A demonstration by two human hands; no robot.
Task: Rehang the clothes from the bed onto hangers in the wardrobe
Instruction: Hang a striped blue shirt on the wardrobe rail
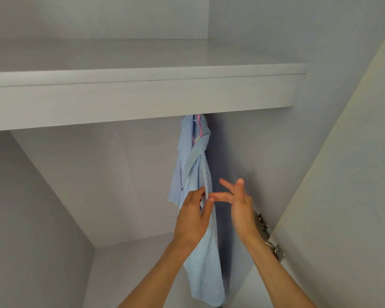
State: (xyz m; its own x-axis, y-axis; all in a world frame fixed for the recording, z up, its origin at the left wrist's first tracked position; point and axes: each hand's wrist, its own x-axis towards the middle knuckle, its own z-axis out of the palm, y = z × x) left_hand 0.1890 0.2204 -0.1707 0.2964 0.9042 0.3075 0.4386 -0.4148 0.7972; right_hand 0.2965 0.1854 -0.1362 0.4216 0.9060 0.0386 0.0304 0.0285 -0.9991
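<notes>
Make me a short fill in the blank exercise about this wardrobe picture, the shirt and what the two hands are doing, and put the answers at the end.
1. The striped shirt hangs from a hanger coloured ______.
2. The front edge of the shirt is pinched by the ______ hand.
3. The right hand holds nothing; its fingers are ______.
4. The metal hinge sits on the ______ side of the wardrobe.

Missing words: pink; left; straight; right
</notes>
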